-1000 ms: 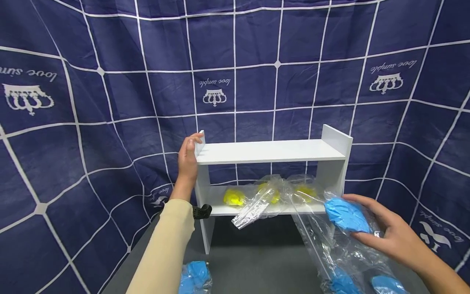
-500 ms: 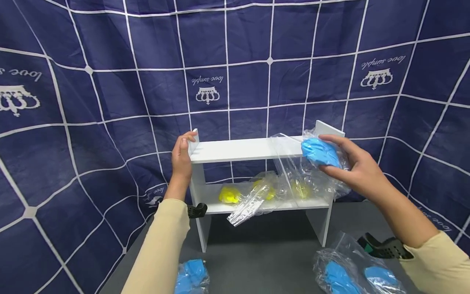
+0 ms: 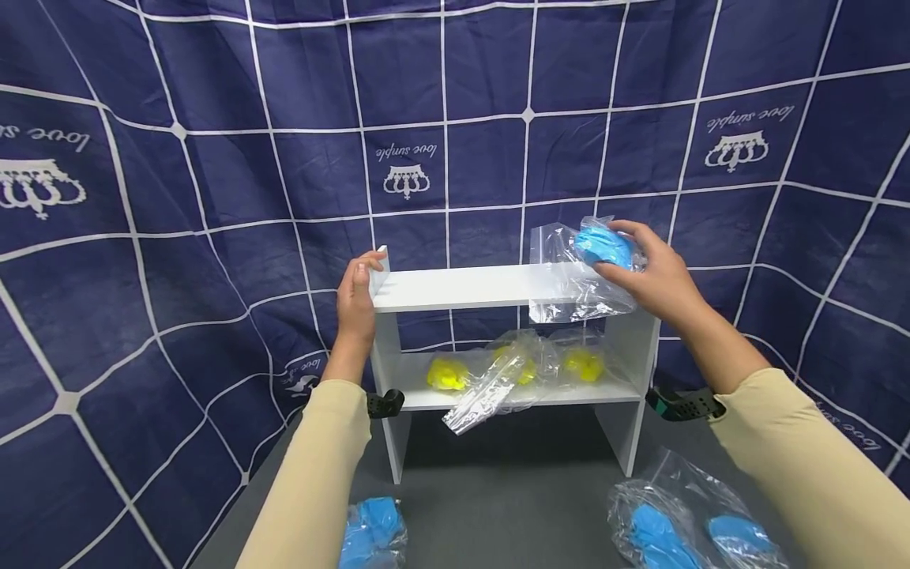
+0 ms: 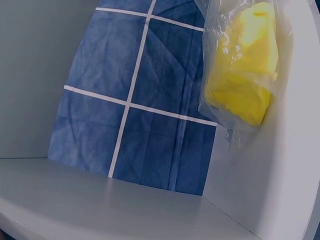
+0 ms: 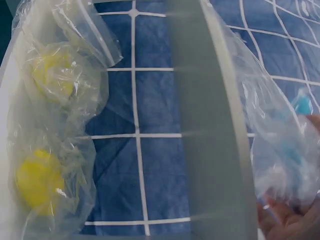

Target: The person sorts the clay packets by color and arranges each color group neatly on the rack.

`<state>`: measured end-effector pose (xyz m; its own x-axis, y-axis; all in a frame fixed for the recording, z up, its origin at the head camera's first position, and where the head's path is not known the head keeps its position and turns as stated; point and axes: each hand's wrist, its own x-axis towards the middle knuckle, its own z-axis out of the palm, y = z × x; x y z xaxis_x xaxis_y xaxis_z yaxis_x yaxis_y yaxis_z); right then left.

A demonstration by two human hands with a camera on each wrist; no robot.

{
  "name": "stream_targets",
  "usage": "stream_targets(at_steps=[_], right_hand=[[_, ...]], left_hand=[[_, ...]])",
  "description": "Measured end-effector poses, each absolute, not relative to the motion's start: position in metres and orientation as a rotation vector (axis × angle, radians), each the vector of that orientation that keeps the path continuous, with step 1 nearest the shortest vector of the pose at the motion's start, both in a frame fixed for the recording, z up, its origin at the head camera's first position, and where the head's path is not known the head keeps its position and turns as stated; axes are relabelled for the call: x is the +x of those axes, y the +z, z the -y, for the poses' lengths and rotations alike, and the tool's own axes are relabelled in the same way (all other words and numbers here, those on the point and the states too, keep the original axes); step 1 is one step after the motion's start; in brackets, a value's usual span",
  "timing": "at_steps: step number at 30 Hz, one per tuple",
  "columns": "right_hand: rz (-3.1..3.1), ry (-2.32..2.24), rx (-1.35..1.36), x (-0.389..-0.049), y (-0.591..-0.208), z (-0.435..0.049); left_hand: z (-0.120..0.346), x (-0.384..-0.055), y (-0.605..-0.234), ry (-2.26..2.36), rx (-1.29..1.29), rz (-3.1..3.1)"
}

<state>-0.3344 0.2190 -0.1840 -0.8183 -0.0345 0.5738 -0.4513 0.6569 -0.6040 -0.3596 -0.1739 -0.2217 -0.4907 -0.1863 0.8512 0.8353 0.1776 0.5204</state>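
Observation:
My left hand (image 3: 359,294) grips the upper left side panel of a white two-tier shelf (image 3: 455,288). At the shelf's right end, my right hand (image 3: 657,269) holds a blue lump in a clear zip bag (image 3: 603,246) between thumb and fingers. The bag's loose plastic hangs down over the top board's front edge. On the lower board sit three bagged yellow lumps (image 3: 447,374); one yellow lump (image 4: 245,65) shows close up in the left wrist view. In the right wrist view, crinkled plastic (image 5: 280,150) partly hides the right fingers (image 5: 285,220).
On the dark grey table (image 3: 498,490), bagged blue lumps (image 3: 373,529) lie at front left, and more bagged blue lumps (image 3: 657,529) at front right. One yellow lump's zip bag (image 3: 483,395) sticks out past the lower board's edge. A navy checked curtain (image 3: 490,166) surrounds the table.
My right hand has lifted the bagged blue lump from beside the shelf's lower right up and inward to the top board. My left hand keeps its grip on the side panel.

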Motion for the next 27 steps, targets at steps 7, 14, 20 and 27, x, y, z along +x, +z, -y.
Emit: stream_targets(at_steps=[7,14,20,27], right_hand=[[2.407,0.959,0.23,-0.353,-0.187,-0.207],[2.442,0.78,0.126,-0.364,-0.184,-0.194],[2.481,0.731,0.117,-0.361,-0.185,-0.191],[2.469,0.767,0.156,-0.357,-0.187,-0.197]], left_hand=[[0.173,-0.359,-0.223,-1.463,-0.636,1.578],[0.175,-0.361,-0.223,-1.484,-0.656,1.556],[0.182,-0.381,-0.232,-1.521,-0.653,1.534],[0.185,-0.395,-0.238,-1.531,-0.656,1.524]])
